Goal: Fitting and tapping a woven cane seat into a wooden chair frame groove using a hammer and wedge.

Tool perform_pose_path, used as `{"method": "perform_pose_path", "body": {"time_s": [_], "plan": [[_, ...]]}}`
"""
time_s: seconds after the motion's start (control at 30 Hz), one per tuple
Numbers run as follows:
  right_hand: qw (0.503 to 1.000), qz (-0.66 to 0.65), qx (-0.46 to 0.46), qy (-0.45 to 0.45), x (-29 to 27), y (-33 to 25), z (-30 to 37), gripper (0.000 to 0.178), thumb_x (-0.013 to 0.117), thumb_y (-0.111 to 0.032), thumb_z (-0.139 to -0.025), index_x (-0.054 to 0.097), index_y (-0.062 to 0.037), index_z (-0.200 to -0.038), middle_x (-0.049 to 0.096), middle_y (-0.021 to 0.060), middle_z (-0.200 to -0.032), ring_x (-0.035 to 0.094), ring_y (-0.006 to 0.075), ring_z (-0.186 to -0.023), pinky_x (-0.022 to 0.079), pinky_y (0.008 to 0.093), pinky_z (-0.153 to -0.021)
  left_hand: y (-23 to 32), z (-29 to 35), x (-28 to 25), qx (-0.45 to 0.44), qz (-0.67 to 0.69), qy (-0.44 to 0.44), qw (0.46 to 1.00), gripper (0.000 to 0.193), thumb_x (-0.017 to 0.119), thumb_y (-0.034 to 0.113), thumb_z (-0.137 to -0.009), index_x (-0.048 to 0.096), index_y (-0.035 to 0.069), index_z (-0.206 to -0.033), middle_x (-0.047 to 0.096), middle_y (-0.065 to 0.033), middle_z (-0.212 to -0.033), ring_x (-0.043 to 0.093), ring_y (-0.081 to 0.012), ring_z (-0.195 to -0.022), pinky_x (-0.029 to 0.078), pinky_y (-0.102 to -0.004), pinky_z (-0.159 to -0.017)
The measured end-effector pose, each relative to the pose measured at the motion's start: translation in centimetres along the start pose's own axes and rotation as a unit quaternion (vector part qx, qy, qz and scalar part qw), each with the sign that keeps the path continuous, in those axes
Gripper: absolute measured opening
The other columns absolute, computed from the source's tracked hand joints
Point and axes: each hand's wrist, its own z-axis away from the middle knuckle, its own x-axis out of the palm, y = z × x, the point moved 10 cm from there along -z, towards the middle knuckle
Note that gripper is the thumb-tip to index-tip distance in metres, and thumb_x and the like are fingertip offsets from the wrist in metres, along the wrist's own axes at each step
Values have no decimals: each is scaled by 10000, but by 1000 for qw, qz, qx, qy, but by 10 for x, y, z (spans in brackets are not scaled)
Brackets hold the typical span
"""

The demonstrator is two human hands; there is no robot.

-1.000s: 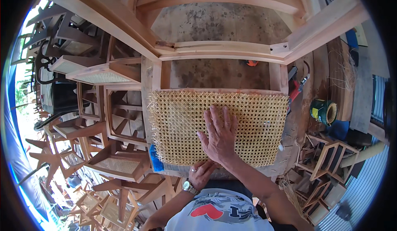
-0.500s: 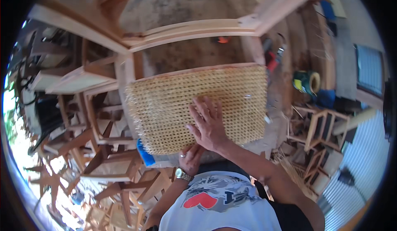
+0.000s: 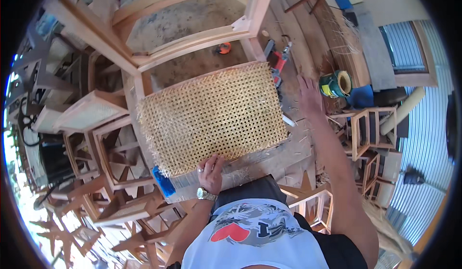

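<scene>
A sheet of woven cane webbing [image 3: 216, 117] lies over the seat of a wooden chair frame [image 3: 197, 39], its cut strands fraying at the sides. At its near edge my left hand [image 3: 210, 172], with a ring and a wristwatch, grips the cane; the thumb is hidden. My right hand [image 3: 310, 98] is off the cane at the right, fingers stretched out and holding nothing. Just right of it stands a green can [image 3: 336, 84] with a roll of tan material showing at its top. A red and grey tool [image 3: 278, 67] lies beyond the sheet's far right corner.
An orange round object [image 3: 224, 48] sits behind the cane, inside the frame. A white stick-like piece [image 3: 288, 120] lies by the sheet's right edge. Something blue [image 3: 163, 182] is at the near left corner. Wooden chair frames [image 3: 113, 148] crowd the left; more stand at right.
My right hand has lifted off the middle of the cane and moved right, toward the green can. My left hand stays at the near edge. The whole view has shifted and turned.
</scene>
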Motion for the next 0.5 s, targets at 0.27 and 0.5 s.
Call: {"method": "perform_pose_path", "body": {"time_s": [0.27, 0.5], "plan": [[971, 69, -227, -1, 95, 8, -88, 312, 611, -67, -786, 620, -39, -1097, 534, 143, -1311, 536, 348, -1127, 508, 431, -834, 4, -7, 2, 17, 22, 2, 1000, 481, 599, -39, -661, 722, 141, -1091, 639, -54, -1171, 592, -265, -985, 512, -383, -845], [960, 36, -207, -182, 144, 6, -88, 393, 476, -133, -896, 576, -55, -1267, 512, 186, -1339, 420, 321, -1317, 386, 438, -1069, 5, 1, 6, 29, 7, 2, 1000, 458, 604, -27, -697, 720, 162, -1098, 638, -45, -1162, 592, -254, -1009, 518, -391, -849]]}}
